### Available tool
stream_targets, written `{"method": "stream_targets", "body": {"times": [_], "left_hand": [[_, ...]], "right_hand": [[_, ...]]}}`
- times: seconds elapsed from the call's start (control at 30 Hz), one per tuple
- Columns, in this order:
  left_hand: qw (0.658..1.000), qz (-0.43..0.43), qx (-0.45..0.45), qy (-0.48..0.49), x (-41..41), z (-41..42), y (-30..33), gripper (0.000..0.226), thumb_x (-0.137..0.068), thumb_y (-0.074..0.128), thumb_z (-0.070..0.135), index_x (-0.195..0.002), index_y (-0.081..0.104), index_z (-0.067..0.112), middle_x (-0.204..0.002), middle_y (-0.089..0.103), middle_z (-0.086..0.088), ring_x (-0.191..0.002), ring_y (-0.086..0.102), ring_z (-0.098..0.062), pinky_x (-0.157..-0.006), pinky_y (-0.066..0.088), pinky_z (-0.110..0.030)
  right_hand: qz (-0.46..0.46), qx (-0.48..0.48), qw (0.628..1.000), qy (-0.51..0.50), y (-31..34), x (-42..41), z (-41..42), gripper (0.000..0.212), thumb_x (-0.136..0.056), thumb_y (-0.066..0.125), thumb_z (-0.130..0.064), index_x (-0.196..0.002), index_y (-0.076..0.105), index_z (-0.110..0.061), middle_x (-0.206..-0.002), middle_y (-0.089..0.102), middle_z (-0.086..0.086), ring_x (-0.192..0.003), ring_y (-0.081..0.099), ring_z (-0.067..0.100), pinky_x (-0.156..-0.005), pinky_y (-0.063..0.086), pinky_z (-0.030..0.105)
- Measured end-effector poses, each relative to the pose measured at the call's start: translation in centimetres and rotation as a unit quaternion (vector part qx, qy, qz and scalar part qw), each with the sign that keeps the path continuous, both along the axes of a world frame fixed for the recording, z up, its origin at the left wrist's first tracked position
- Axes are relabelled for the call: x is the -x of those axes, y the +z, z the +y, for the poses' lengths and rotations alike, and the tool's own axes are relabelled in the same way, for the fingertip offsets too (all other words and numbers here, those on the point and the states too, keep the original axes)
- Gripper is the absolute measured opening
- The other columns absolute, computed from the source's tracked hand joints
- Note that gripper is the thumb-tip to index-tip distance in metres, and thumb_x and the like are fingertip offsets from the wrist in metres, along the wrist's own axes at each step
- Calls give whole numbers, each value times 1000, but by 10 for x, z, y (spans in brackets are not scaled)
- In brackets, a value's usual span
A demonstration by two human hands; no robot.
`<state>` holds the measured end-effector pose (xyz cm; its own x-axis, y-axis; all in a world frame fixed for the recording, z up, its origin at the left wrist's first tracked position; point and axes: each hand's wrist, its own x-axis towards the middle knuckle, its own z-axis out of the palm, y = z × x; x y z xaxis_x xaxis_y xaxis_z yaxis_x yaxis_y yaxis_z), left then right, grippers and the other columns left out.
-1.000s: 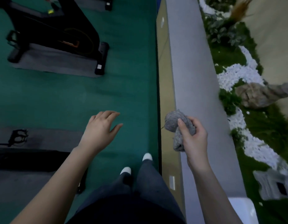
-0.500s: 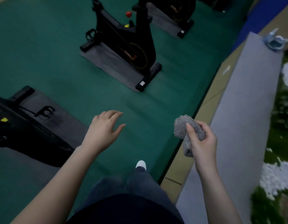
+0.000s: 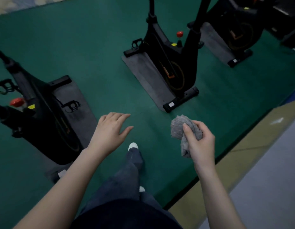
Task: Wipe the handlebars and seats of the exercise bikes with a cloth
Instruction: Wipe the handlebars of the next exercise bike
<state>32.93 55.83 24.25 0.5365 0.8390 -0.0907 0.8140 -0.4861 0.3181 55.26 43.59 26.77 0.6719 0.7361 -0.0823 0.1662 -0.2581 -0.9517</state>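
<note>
now right hand [image 3: 201,144] grips cloth [image 3: 183,129].

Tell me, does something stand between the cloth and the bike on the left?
Nothing visible does. The right hand grips the cloth; only the open left hand and green floor lie toward the left bike.
</note>
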Motion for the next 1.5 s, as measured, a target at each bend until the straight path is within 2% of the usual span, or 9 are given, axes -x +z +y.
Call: {"method": "stream_targets", "body": {"times": [0.13,0.27,0.43,0.63,0.77,1.0,1.2,1.33,1.5], "left_hand": [[999,2,-1,49,-7,52,-8,48,-93,51,44,-134,51,19,-127,58,1,-122,46,-21,-100,29,-35],[995,9,3,102,-9,108,-5,49,-93,49,46,-135,49,20,-129,57,2,-124,45,-19,-102,28,-35],[988,26,-1,153,-12,159,2,50,-94,46,47,-137,47,21,-129,56,3,-125,44,-18,-103,29,-35],[970,30,22,239,-19,201,1,51,-94,46,47,-138,45,21,-132,55,3,-127,42,-18,-105,27,-34],[949,35,24,311,-36,235,0,51,-95,43,47,-140,42,22,-134,52,4,-129,40,-16,-106,25,-33],[907,7,14,421,-82,283,3,50,-96,43,46,-141,40,24,-136,49,9,-130,38,-12,-106,21,-28],[859,6,6,513,-65,296,9,51,-95,43,48,-140,42,25,-136,49,11,-130,38,-10,-104,20,-25],[817,-4,-10,576,-40,307,10,49,-94,48,45,-137,47,22,-133,53,8,-127,42,-12,-103,24,-28],[772,-7,-15,636,7,332,1,48,-94,49,45,-137,48,22,-132,54,9,-126,43,-11,-105,27,-30]], "right_hand": [[-15,-3,999,49,3,-13,76,8,-88,67,-20,-95,67,-18,-87,70,-7,-83,66,9,-74,51,23],[0,-8,995,103,6,-29,149,6,-88,68,-22,-92,66,-26,-85,71,-10,-81,67,4,-69,50,15],[35,-11,991,131,2,-44,221,6,-87,68,-19,-91,67,-23,-86,72,-6,-81,67,7,-70,51,15],[30,-4,977,209,1,-66,316,7,-87,68,-16,-90,66,-23,-89,71,0,-84,66,13,-80,52,31],[27,-2,962,271,0,-88,390,6,-88,67,-16,-93,67,-16,-90,71,3,-86,67,16,-81,53,33],[11,-1,924,381,5,-113,508,5,-88,67,-20,-88,66,-25,-89,71,-1,-86,67,16,-78,52,31],[3,-10,869,495,7,-66,571,12,-87,69,-18,-81,65,-29,-79,69,-18,-79,63,-3,-68,45,6],[4,-12,819,574,9,-8,602,12,-87,68,-17,-82,64,-27,-79,69,-18,-74,62,-6,-65,45,6],[4,-22,761,649,11,73,645,4,-88,67,-17,-86,66,-21,-81,69,-6,-76,64,6,-67,48,16]]}}
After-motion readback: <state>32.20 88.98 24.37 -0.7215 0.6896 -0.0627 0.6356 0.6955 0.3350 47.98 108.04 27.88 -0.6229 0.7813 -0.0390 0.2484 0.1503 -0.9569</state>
